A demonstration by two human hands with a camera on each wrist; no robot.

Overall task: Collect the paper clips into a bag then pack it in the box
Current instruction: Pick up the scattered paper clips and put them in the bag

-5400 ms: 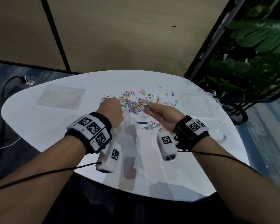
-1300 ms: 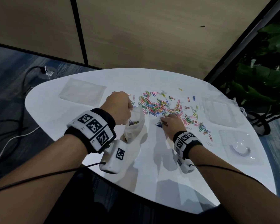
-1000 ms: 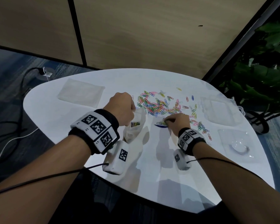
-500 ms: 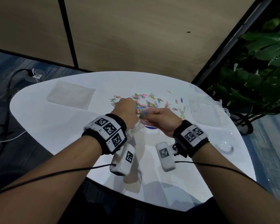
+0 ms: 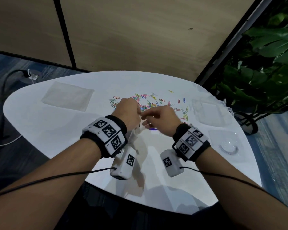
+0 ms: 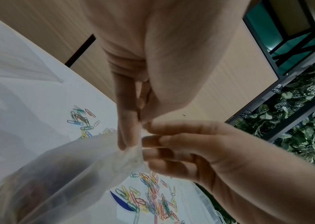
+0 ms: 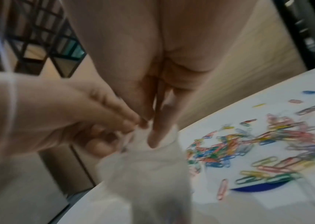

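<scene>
Coloured paper clips (image 5: 148, 101) lie scattered on the far middle of the white table (image 5: 56, 130). Just in front of them my left hand (image 5: 131, 113) pinches the rim of a clear plastic bag (image 5: 135, 133), which hangs below it. In the left wrist view the bag (image 6: 66, 174) shows dark shapes inside. My right hand (image 5: 155, 117) meets the left one, with its fingertips (image 7: 156, 136) bunched at the mouth of the bag (image 7: 149, 174). What they pinch is hidden. More clips (image 7: 267, 142) lie to the right.
A clear plastic box (image 5: 209, 112) sits at the right of the table, with a clear moulded tray (image 5: 228, 145) nearer me. A flat empty bag (image 5: 66, 97) lies at the far left. A large plant (image 5: 264, 63) stands beyond the right edge.
My right hand picked clips from the pile and swung left to the bag's mouth, where its fingertips now touch the rim. The left hand has kept hold of the bag.
</scene>
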